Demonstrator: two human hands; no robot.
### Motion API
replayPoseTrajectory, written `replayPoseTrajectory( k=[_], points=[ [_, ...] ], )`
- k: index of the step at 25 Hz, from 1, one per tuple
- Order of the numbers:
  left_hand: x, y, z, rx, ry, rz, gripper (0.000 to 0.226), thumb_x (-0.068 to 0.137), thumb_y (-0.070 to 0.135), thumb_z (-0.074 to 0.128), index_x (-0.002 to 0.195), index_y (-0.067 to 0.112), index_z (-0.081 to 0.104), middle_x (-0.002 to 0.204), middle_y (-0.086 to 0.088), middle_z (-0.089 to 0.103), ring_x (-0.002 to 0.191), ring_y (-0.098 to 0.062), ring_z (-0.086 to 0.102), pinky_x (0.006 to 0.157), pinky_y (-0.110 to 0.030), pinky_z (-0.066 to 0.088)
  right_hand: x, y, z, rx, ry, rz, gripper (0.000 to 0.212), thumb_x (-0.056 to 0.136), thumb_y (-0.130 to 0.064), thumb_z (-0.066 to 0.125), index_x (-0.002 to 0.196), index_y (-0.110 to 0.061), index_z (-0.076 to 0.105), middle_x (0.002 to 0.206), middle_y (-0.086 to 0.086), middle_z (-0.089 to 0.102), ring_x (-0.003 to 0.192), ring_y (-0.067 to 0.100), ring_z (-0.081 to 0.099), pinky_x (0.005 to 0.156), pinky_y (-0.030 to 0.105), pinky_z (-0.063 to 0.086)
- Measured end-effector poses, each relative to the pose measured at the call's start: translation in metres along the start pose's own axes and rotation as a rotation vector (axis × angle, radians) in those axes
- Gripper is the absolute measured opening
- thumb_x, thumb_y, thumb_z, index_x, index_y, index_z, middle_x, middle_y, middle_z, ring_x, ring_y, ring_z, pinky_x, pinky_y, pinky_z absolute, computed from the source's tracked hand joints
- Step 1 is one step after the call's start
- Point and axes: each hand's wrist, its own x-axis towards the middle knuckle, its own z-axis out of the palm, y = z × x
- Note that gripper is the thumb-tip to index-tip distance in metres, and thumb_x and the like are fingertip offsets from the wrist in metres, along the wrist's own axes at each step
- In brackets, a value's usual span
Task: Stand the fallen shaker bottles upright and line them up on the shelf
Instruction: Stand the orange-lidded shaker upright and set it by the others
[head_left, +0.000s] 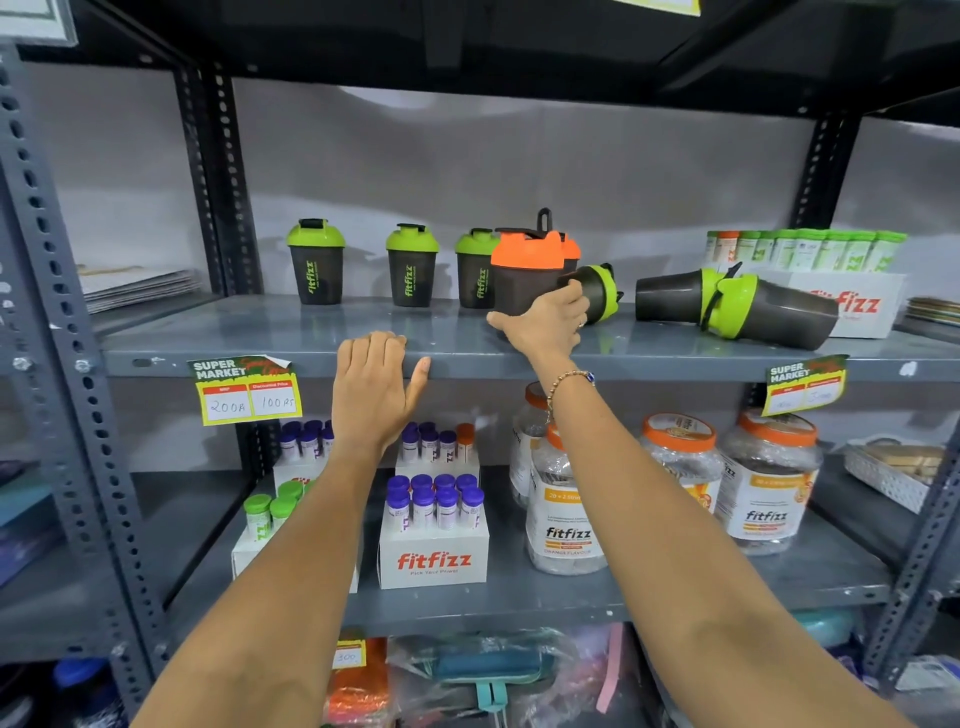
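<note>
Shaker bottles, some standing and some lying down, all up on the grey shelf (675, 364) at about head height.

Nearest: left hand (371, 384) resting flat on the front edge of the shelf, fingers (374, 345) close together and hooked over the lip, thumb out to the side. Holding nothing. Likely there to keep steady while reaching up.

A bit further in: right hand (545, 322) stretched over the edge, fingers (571, 291) wrapped around the dark body of the small fallen bottle (597, 291). Lying on its side, green lid pointing right. Held by the body, probably so as to tip it up onto its flat bottom.

Touching that hand on the left: orange-lid bottle (527, 275), already upright, with a second orange lid peeking out behind it.

To the right, well apart from the hand: two more fallen bottles (727, 306), on their sides, green lids pressed together in the middle, dark cups pointing out both ways. Not yet touched.

Further back on the left: three green-lid bottles (413, 265) standing in a row with gaps between. Dark see-through cups, green writing down the side, round green lids with a black flip cap.

Far right at the back: white box (857, 306) with red letters, just behind the fallen pair.
</note>
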Motion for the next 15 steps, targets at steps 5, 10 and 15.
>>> replayPoseTrajectory(
  k=[5, 10, 15],
  points=[
    [0.0009, 0.0015, -0.0024, -0.005, -0.023, -0.009, 0.044, 0.098, 0.043, 0.035, 0.102, 0.006, 0.058, 0.101, -0.012, 0.062, 0.092, -0.031, 0.054, 0.091, -0.038, 0.031, 0.0007, 0.0024, -0.003, 0.027, -0.012, -0.014, 0.101, 0.069, -0.029, 0.082, 0.141, -0.001, 0.017, 0.136, 0.016, 0.045, 0.129, 0.036, 0.042, 0.109, 0.05, 0.033],
    [0.0001, 0.0029, -0.0064, -0.003, -0.066, -0.02, 0.044, 0.099, 0.043, 0.035, 0.103, 0.006, 0.057, 0.101, -0.012, 0.06, 0.092, -0.031, 0.053, 0.091, -0.038, 0.032, 0.0, -0.0004, -0.0046, 0.0, -0.058, 0.028, 0.109, 0.07, -0.032, 0.08, 0.145, -0.001, 0.008, 0.144, 0.018, 0.034, 0.134, 0.036, 0.036, 0.113, 0.05, 0.03],
    [-0.0009, 0.0041, -0.0079, -0.008, -0.101, -0.031, 0.044, 0.099, 0.043, 0.034, 0.104, 0.006, 0.057, 0.102, -0.012, 0.06, 0.093, -0.031, 0.052, 0.092, -0.039, 0.032, -0.0032, -0.0001, -0.0021, -0.046, -0.013, 0.016, 0.102, 0.067, -0.031, 0.084, 0.14, -0.002, 0.019, 0.14, 0.018, 0.04, 0.132, 0.036, 0.039, 0.109, 0.051, 0.034]
  ],
)
